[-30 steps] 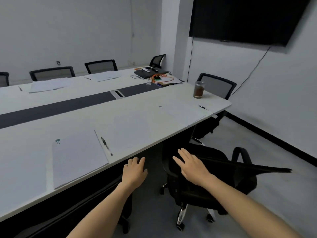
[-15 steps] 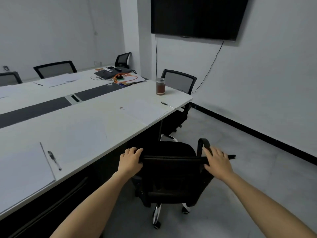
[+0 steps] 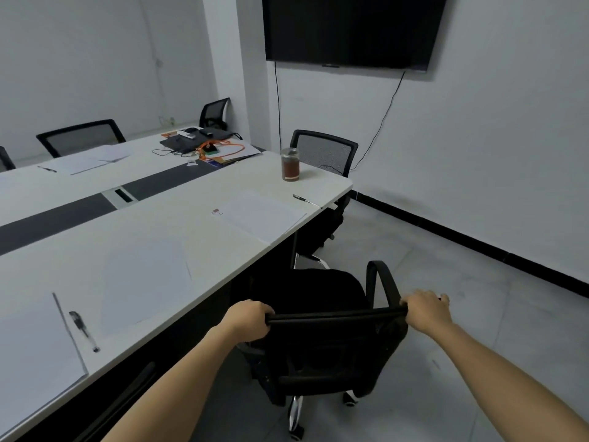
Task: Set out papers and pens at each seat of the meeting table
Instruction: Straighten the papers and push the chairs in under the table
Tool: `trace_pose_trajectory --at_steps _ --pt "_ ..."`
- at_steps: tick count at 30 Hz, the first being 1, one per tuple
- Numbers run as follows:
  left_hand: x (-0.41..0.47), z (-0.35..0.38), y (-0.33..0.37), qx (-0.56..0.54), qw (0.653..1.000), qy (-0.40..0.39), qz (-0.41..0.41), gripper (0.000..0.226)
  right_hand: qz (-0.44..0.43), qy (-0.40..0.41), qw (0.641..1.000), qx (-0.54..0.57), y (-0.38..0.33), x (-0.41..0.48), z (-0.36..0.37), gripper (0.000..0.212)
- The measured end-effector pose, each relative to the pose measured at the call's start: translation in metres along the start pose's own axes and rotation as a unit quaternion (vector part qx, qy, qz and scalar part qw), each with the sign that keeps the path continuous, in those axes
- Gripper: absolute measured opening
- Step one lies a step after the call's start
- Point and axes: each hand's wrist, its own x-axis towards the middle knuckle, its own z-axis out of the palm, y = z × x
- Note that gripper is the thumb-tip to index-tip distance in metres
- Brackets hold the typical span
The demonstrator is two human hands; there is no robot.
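A black office chair [image 3: 322, 352] stands at the near side of the white meeting table [image 3: 153, 247], its back towards me. My left hand [image 3: 250, 319] grips the left end of the chair's top rail, and my right hand [image 3: 425, 309] grips the right end. On the table lie a paper stack [image 3: 261, 215] with a pen [image 3: 306, 201] to its right, a sheet [image 3: 32, 355] at the lower left with a black pen [image 3: 83, 330] beside it, and papers [image 3: 89, 159] with a pen [image 3: 47, 169] on the far side.
A jar of brown liquid [image 3: 290, 164] stands near the table's right end. A laptop, cables and small items [image 3: 204, 145] crowd the far corner. More black chairs [image 3: 323, 151] ring the table. A dark screen [image 3: 350, 30] hangs on the wall. Grey floor lies to the right.
Both hands went from reaching toward the chair to gripping its top rail. The chair turned so its back faces me, and my view swung right along the table.
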Motion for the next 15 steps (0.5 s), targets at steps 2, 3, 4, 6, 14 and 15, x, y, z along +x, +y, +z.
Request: trace_pose_trajectory --at_steps 2,3,4,6,14,15 --pt "0.000 -0.001 0.002 -0.009 1.000 0.003 0.008 0.033 -0.006 0.004 1.000 0.002 0.003 0.005 0.001 0.030" --pt "0.000 -0.001 0.004 -0.014 1.000 0.008 0.010 0.033 -0.006 0.006 1.000 0.004 0.004 0.008 0.001 0.029" --pt "-0.001 0.000 0.006 -0.019 1.000 0.011 0.010 0.033 -0.007 0.006 1.000 0.002 0.005 0.010 0.000 0.030" --pt "-0.004 0.000 0.011 -0.031 0.999 0.013 0.011 0.031 -0.010 0.001 1.000 -0.002 0.008 0.012 -0.001 0.032" --pt "-0.017 0.011 0.041 -0.072 0.997 0.015 -0.034 0.030 -0.054 -0.008 0.998 -0.009 0.025 0.025 -0.007 0.040" --pt "-0.019 0.014 0.048 -0.078 0.996 0.019 -0.044 0.030 -0.063 -0.007 0.998 -0.012 0.030 0.025 -0.008 0.040"
